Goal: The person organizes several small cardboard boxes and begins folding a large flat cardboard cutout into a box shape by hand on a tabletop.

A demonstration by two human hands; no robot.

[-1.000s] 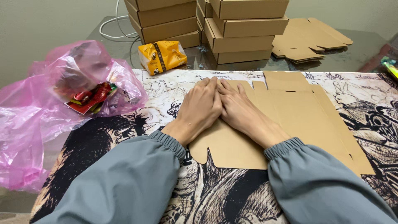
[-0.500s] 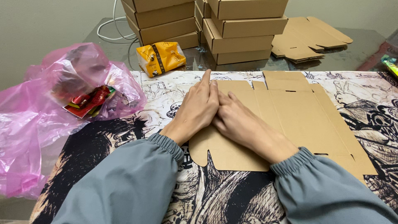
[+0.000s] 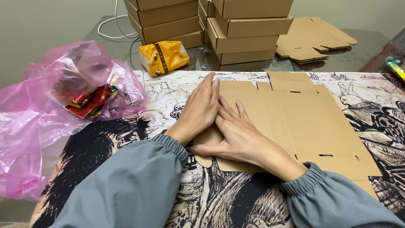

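The table (image 3: 168,202) wears a black-and-white illustrated cloth, and a flat cardboard box blank (image 3: 303,122) lies across its middle. Behind it rise stacks of folded brown boxes (image 3: 244,31), with a pile of flat blanks (image 3: 316,40) to their right. A pink plastic bag (image 3: 46,109) slumps at the left, near a yellow snack packet (image 3: 163,57). The left hand (image 3: 200,110) and right hand (image 3: 240,137) press flat on the blank's left edge, each grip spread wide, holding nothing

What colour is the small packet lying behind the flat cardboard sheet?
The packet is yellow with a dark stripe, seen clearly in the head view.
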